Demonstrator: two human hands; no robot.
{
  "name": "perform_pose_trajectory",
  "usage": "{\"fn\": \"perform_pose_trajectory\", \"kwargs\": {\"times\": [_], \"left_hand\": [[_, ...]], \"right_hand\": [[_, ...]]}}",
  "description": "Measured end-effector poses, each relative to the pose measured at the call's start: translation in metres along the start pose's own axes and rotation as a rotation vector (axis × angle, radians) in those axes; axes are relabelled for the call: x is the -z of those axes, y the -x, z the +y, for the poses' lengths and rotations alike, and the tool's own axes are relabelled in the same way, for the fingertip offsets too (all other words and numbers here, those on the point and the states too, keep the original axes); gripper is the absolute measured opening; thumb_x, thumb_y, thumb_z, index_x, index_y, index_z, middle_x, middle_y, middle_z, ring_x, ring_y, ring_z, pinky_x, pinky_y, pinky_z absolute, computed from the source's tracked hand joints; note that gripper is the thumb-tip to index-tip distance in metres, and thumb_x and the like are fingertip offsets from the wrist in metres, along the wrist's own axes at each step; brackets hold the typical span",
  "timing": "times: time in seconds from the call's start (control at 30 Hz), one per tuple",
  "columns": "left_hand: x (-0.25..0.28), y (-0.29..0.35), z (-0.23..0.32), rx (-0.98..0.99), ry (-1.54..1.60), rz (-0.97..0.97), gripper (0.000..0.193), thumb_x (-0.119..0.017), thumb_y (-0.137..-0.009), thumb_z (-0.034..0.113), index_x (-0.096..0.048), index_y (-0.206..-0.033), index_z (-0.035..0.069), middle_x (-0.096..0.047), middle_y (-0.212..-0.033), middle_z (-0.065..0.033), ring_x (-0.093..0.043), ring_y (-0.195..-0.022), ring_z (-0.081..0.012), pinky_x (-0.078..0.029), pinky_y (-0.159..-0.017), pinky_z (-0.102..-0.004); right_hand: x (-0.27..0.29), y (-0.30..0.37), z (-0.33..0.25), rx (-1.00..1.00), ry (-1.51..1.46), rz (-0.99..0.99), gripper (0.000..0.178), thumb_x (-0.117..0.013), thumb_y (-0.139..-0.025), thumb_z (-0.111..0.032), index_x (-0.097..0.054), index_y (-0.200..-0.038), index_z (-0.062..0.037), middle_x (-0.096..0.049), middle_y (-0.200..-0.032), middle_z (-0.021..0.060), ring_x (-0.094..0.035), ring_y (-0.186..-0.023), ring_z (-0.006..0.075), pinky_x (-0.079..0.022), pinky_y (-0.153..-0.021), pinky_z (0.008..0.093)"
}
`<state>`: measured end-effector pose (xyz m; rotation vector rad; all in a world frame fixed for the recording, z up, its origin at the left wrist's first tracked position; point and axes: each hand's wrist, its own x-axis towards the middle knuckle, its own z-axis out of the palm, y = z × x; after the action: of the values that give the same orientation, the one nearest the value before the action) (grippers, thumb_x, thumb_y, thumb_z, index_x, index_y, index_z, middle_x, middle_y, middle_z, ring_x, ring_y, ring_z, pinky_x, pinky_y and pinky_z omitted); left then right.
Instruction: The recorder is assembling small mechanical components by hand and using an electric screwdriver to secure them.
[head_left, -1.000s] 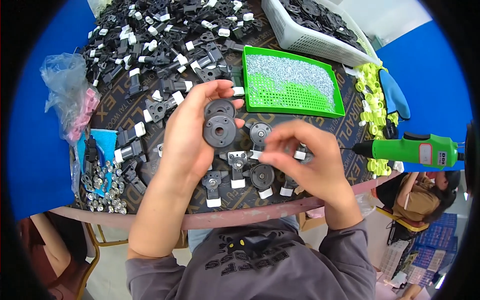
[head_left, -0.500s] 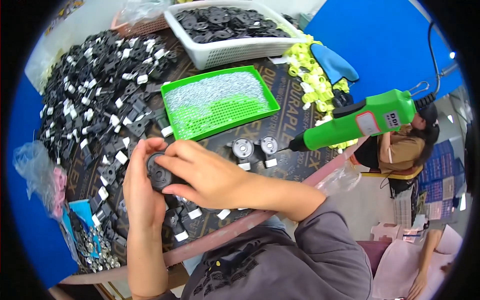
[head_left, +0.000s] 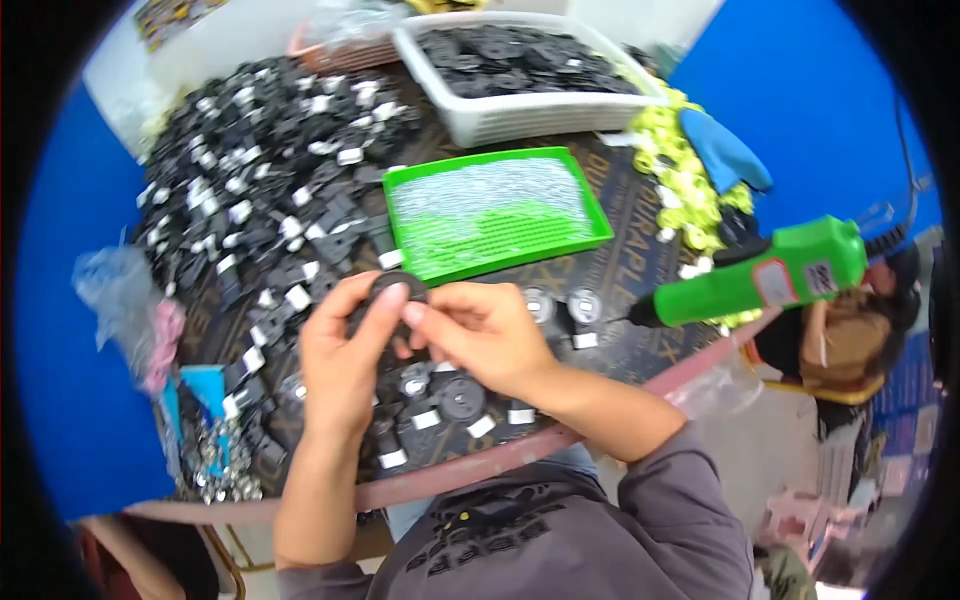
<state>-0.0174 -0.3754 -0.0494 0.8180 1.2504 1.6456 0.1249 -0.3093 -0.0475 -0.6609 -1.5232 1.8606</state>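
Both my hands are raised over the near part of the table, holding a round black plastic disc (head_left: 402,284) between them. My left hand (head_left: 345,350) grips the disc from the left with its thumb across it. From the right, my right hand (head_left: 490,335) presses thumb and fingers near its edge; the fingers partly cover it. Below the hands lie several black parts with white ends, one with a black disc (head_left: 461,398) on top. Two more parts with round metal centres, one at the right (head_left: 584,306), lie beyond my right hand.
A green tray (head_left: 470,272) of small silvery screws sits ahead. Behind it stands a white basket (head_left: 480,125) of black discs. A large heap of black-and-white parts (head_left: 260,170) fills the left. At right hang a green electric screwdriver (head_left: 760,285) and, beyond, yellow rings (head_left: 690,200).
My right hand has moved off the disc's face to its right edge, and my left thumb now lies across it. The whole view has shifted, so the table appears farther right and lower.
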Motion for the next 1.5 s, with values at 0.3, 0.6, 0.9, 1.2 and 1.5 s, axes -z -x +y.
{"fn": "perform_pose_trajectory", "kwargs": {"times": [0.3,0.6,0.9,1.2,1.5], "left_hand": [[0.024,0.004,0.040,0.116,-0.477,-0.242,0.016,-0.073,-0.081,0.013,-0.067,-0.085,-0.001,-0.064,-0.073,-0.0008,-0.055,-0.059,-0.0042,-0.044,-0.051,-0.0219],[0.048,-0.002,0.054,-0.009,-0.262,-0.034,0.023,-0.063,-0.092,0.016,-0.064,-0.111,0.002,-0.060,-0.086,-0.0006,-0.058,-0.073,-0.0064,-0.045,-0.048,-0.0190],[0.062,-0.008,0.057,-0.054,0.057,0.096,0.020,-0.063,-0.093,0.016,-0.065,-0.108,0.003,-0.063,-0.092,-0.0031,-0.062,-0.080,-0.0098,-0.049,-0.052,-0.0222],[0.058,-0.012,0.056,-0.021,0.097,0.084,0.022,-0.061,-0.094,0.015,-0.062,-0.112,0.002,-0.063,-0.098,-0.0039,-0.063,-0.087,-0.0113,-0.050,-0.055,-0.0231],[0.056,-0.007,0.046,0.071,0.279,0.084,0.029,-0.057,-0.094,0.010,-0.057,-0.120,-0.002,-0.060,-0.108,-0.0097,-0.062,-0.097,-0.0185,-0.054,-0.068,-0.0291]], "right_hand": [[0.008,-0.005,-0.024,0.732,0.973,-0.300,0.065,-0.077,-0.065,-0.001,-0.058,-0.126,-0.0049,-0.054,-0.120,0.0115,-0.055,-0.105,0.0327,-0.049,-0.087,0.0407],[0.000,0.008,-0.017,0.411,1.034,-0.287,0.056,-0.088,-0.058,-0.021,-0.061,-0.103,-0.0040,-0.055,-0.105,0.0097,-0.052,-0.100,0.0315,-0.046,-0.086,0.0395],[-0.013,0.017,0.012,0.319,1.168,-0.278,0.058,-0.087,-0.059,-0.025,-0.058,-0.103,-0.0020,-0.051,-0.105,0.0114,-0.051,-0.101,0.0313,-0.045,-0.085,0.0401],[-0.011,0.016,0.002,0.311,1.195,-0.286,0.065,-0.085,-0.062,-0.032,-0.059,-0.112,0.0004,-0.052,-0.109,0.0135,-0.050,-0.104,0.0320,-0.044,-0.089,0.0400],[-0.008,0.021,0.011,0.354,1.140,-0.271,0.051,-0.085,-0.065,-0.027,-0.065,-0.105,-0.0028,-0.056,-0.102,0.0095,-0.053,-0.098,0.0307,-0.046,-0.085,0.0390]]}}
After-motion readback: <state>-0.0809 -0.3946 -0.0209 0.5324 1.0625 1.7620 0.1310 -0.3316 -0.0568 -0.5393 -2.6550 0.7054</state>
